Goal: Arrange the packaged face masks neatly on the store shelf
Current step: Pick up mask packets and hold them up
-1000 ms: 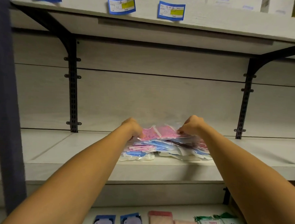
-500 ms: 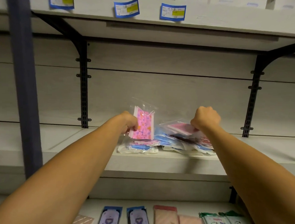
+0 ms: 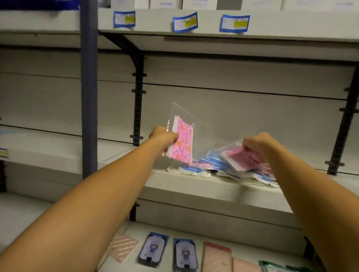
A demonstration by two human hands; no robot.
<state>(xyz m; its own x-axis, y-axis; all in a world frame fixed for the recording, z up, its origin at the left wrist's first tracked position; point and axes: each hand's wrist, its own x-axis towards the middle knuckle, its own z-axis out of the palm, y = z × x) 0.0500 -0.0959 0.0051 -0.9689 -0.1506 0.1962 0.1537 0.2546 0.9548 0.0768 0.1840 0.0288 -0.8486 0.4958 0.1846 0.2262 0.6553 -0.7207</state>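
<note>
A loose pile of packaged face masks (image 3: 214, 166), blue, pink and white in clear bags, lies on the middle shelf (image 3: 193, 185). My left hand (image 3: 163, 138) grips a clear packet with a pink patterned mask (image 3: 182, 145), held upright above the pile's left end. My right hand (image 3: 256, 144) pinches the upper edge of a pink mask packet (image 3: 241, 159), which tilts up off the right side of the pile.
A dark shelf bracket (image 3: 138, 101) stands behind the left packet, another bracket (image 3: 343, 126) at the right. A blue-grey upright post (image 3: 88, 90) divides the shelving. Price labels (image 3: 185, 22) hang on the shelf above. Packaged goods (image 3: 185, 256) lie on the lower shelf.
My left hand lifted the patterned packet upright off the pile. My right hand now lifts the pink packet's edge. The view has shifted left.
</note>
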